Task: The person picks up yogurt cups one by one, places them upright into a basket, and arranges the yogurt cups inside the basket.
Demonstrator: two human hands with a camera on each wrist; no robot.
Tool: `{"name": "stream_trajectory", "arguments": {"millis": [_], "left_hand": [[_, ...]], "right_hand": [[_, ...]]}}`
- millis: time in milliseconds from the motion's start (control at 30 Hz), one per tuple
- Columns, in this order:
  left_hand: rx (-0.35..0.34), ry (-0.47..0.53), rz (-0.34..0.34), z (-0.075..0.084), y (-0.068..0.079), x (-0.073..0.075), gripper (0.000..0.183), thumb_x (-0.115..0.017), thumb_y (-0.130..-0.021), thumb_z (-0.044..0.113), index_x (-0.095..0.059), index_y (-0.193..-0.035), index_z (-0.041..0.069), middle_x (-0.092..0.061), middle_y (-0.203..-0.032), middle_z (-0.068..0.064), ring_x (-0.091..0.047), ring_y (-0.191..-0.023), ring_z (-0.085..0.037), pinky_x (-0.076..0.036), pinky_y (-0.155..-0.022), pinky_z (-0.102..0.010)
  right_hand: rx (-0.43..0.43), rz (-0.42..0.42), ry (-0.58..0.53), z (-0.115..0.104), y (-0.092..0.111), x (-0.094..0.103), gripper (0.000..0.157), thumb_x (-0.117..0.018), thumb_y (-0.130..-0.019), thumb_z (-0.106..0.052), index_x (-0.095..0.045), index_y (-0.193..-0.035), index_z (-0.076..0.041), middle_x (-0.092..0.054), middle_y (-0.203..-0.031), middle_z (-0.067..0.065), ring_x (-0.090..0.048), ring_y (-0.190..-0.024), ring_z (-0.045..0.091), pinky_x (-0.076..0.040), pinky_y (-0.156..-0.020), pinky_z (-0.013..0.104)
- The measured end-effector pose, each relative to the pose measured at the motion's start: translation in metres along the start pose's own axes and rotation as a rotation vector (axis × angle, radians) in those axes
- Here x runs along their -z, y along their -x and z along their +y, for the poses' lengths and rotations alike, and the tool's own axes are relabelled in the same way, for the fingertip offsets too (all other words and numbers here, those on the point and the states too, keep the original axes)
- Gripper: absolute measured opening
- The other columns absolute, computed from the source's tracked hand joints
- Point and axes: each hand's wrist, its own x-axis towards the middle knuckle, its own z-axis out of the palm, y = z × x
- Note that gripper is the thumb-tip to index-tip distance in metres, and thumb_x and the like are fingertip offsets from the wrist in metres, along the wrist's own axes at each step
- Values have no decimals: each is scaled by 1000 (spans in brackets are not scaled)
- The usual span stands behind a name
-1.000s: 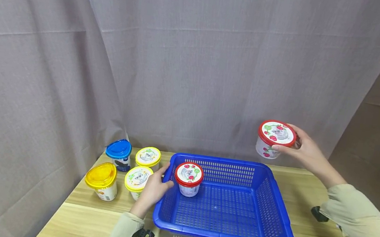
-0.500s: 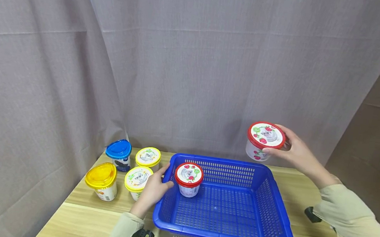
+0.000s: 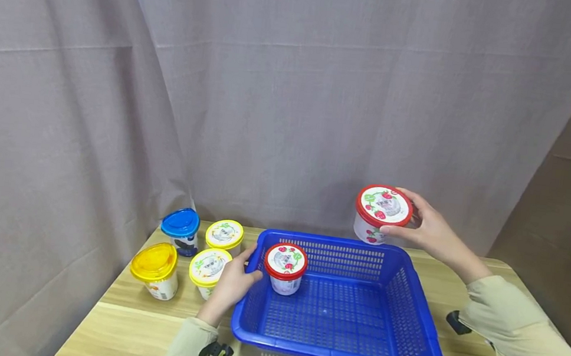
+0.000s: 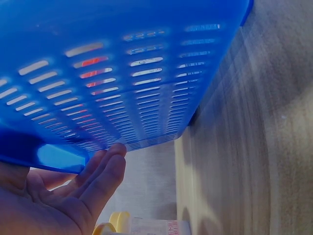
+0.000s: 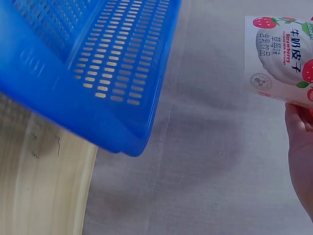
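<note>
My right hand [image 3: 428, 231] grips a red-lidded strawberry milk tub [image 3: 385, 205] by its side, thumb in front, above the basket's back right rim. Its white wall with strawberry print faces the right wrist view, where my fingers are partly cut off. My left hand [image 3: 234, 284] holds the left rim of a blue plastic basket [image 3: 335, 355]; in the left wrist view its fingers [image 4: 105, 178] lie along the outside of the slotted wall, while the thumb goes over the rim. Inside the basket, a second red-lidded tub [image 3: 286, 262] stands upright in the back left corner.
Left of the basket stand two yellow-rimmed tubs [image 3: 224, 234], a blue-lidded cup [image 3: 180, 223] and a cup with an orange-yellow lid [image 3: 154, 262]. The nearer yellow-rimmed tub is partly behind my left hand. A grey curtain [image 3: 295, 96] hangs behind the wooden table [image 3: 122, 333].
My right hand has carried the strawberry tub left and slightly down, from right of the basket to over its back right rim. The left hand and basket have stayed in place.
</note>
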Motion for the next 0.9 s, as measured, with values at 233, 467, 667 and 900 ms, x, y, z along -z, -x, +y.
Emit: {"name": "stream_trajectory", "arguments": {"millis": [233, 467, 667, 900], "left_hand": [[4, -14, -8, 0, -2, 0, 71, -70, -82, 3, -46, -148, -2, -67, -118, -25, -66, -98, -30, -56, -85, -47], [15, -15, -8, 2, -3, 0, 70, -70, -82, 4, -47, -149, -1, -65, -122, -25, -66, -99, -30, -55, -87, -48], [3, -12, -5, 3, -2, 0, 70, -70, -82, 4, -47, -148, -1, -65, -122, -25, -66, -98, -30, -55, -87, -48], [1, -16, -2, 4, -2, 0, 70, -70, -82, 4, -47, -148, -1, -65, -122, -25, -65, -100, -30, -54, -88, -48]], "right_hand": [[21, -34, -28, -6, -1, -6, 98, -83, -84, -31, -24, -158, -6, -48, -142, 21, -48, -129, 41, -43, -102, 63], [43, -56, -41, -12, -1, -13, 96, -83, -84, -29, -25, -157, -6, -50, -141, 20, -49, -130, 39, -43, -103, 61], [62, -71, -77, -17, 0, -19, 92, -86, -82, -23, -31, -155, -10, -55, -138, 15, -54, -126, 32, -49, -101, 44], [78, -110, -102, -23, 2, -25, 94, -87, -81, -21, -30, -156, -10, -55, -138, 17, -54, -127, 35, -50, -95, 25]]}}
